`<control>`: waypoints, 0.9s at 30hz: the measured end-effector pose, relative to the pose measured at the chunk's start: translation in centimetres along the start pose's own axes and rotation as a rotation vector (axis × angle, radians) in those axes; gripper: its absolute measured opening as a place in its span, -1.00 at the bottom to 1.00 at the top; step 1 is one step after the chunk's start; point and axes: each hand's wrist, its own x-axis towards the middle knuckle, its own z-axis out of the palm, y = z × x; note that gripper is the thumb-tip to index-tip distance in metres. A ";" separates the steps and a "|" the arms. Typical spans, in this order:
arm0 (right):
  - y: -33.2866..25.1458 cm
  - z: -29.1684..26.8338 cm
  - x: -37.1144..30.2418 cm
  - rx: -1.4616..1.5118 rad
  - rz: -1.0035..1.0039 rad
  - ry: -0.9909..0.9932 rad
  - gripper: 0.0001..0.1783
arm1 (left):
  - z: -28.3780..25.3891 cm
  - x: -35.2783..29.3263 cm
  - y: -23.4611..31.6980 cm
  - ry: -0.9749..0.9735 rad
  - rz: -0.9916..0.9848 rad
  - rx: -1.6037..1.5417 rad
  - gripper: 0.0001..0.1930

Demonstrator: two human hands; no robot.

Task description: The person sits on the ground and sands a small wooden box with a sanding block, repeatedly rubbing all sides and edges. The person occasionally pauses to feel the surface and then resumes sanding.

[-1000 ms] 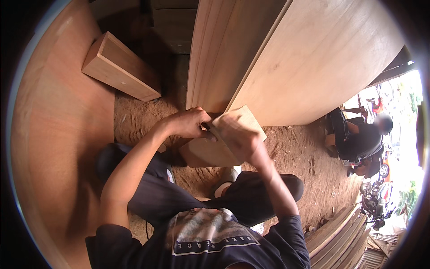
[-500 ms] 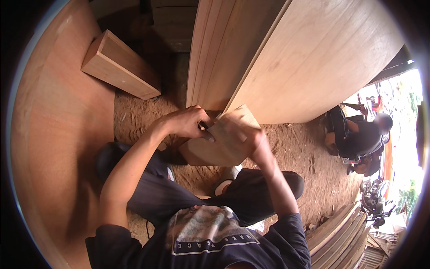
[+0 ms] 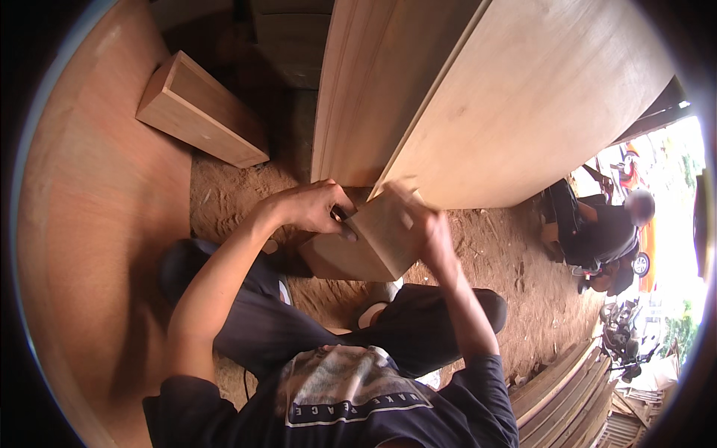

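Wooden box [image 3: 349, 257] located at the centre of my view, just beyond my bent legs [image 3: 269, 317]. My left hand [image 3: 321, 207], at the box's ten o'clock, pinches its edge between thumb and curled fingers. My right hand [image 3: 424, 228], at its two o'clock, is blurred; I cannot tell whether its grip is closed. Noted nearby: second box [image 3: 198, 128] at ten o'clock, pale panel [image 3: 523, 104] at one, planks [image 3: 567, 396] at four.
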 end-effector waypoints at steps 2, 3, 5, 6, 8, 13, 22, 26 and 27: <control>-3.8 0.4 -1.7 0.085 -0.200 -0.082 -0.53 | -0.6 0.0 0.5 -0.082 -0.034 0.105 -0.60; -5.4 0.5 -1.8 0.129 -0.268 -0.105 -0.50 | -0.5 -0.1 0.2 -0.046 -0.005 0.083 -0.63; -5.3 0.0 -1.4 0.088 -0.294 -0.113 -0.54 | -0.1 -0.5 -0.2 0.027 0.049 0.035 -0.68; -3.5 0.6 -2.2 0.156 -0.157 -0.100 -0.57 | 0.2 -0.4 -0.2 0.039 0.046 -0.001 -0.69; -3.4 0.0 -0.7 0.127 0.002 0.043 -0.68 | 0.2 0.1 0.2 0.068 0.038 -0.061 -0.71; -0.8 -0.4 -0.4 0.151 0.334 0.085 -0.76 | 0.1 0.4 -0.2 0.006 -0.002 -0.048 -0.62; 1.3 -0.1 -2.2 0.055 0.304 0.115 -0.75 | 0.0 -0.2 1.3 -0.005 -0.002 -0.005 -0.63; -2.3 -0.2 -2.1 0.030 0.162 0.160 -0.71 | 0.4 0.0 0.2 -0.026 0.027 -0.042 -0.66; -3.8 0.0 -2.4 0.083 0.082 0.092 -0.67 | 0.3 -0.2 -0.2 -0.030 0.015 0.001 -0.66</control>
